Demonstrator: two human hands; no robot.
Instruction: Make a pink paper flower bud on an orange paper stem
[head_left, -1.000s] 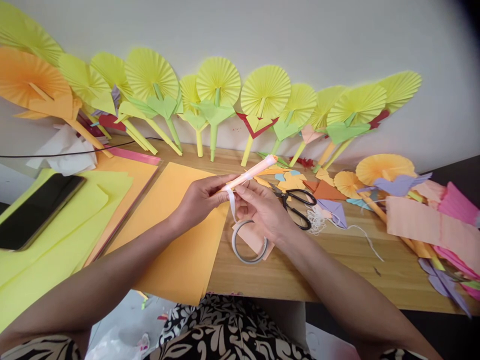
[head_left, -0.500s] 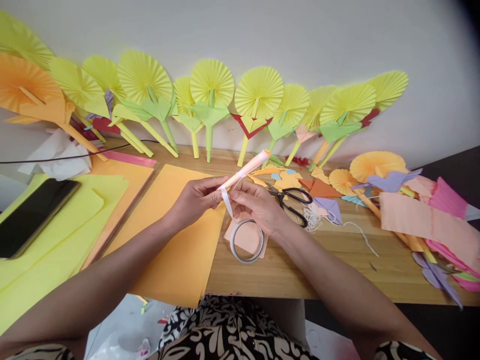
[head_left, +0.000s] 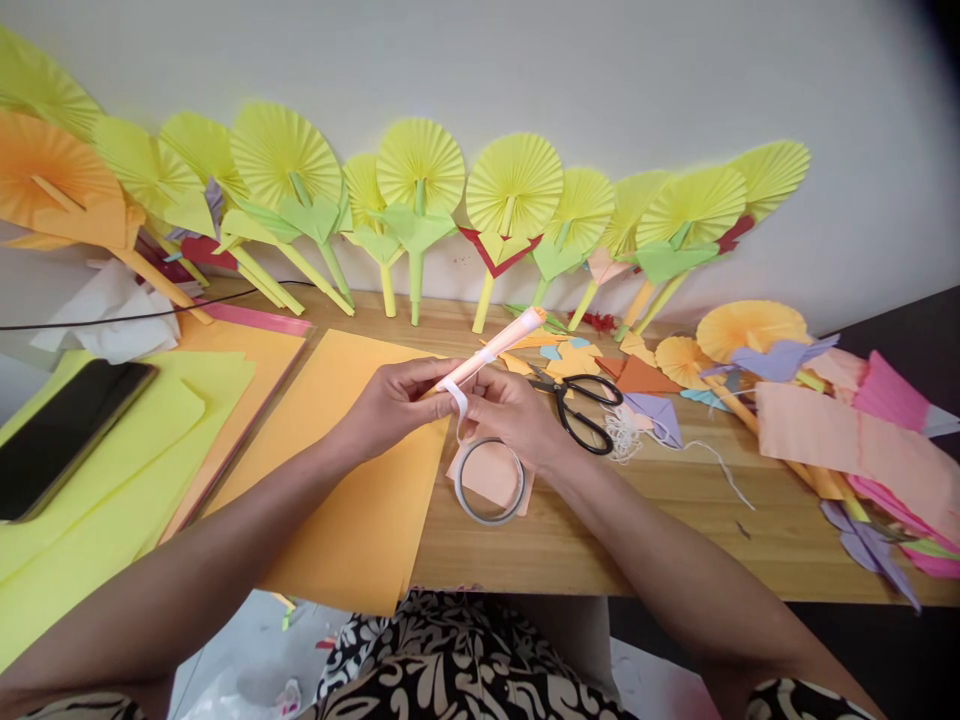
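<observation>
A rolled peach paper tube (head_left: pixel 504 338) slants up and away between my hands, with white tape around its middle and lower part. My left hand (head_left: pixel 394 408) is closed on the tube's lower end, thumb on top. My right hand (head_left: pixel 517 415) is closed around the tube from the other side; some of its fingers are hidden behind it. A loose strip of white tape (head_left: pixel 460 402) curls down from the tube beside my right thumb. It leads to the tape roll (head_left: pixel 459 490), which is below my right hand over a pale pink paper square (head_left: pixel 491 472).
Black-handled scissors (head_left: pixel 589 410) lie right of my hands, beside white string (head_left: pixel 624 435) and paper scraps. Orange sheets (head_left: pixel 352 500), yellow sheets (head_left: pixel 165 430) and a phone (head_left: pixel 71 435) are on the left. Pleated yellow paper fans (head_left: pixel 514 185) lean along the wall.
The tape strip has gone from fairly straight to a slack curl near my right thumb. The tube is slightly turned, and my right fingers have shifted on it.
</observation>
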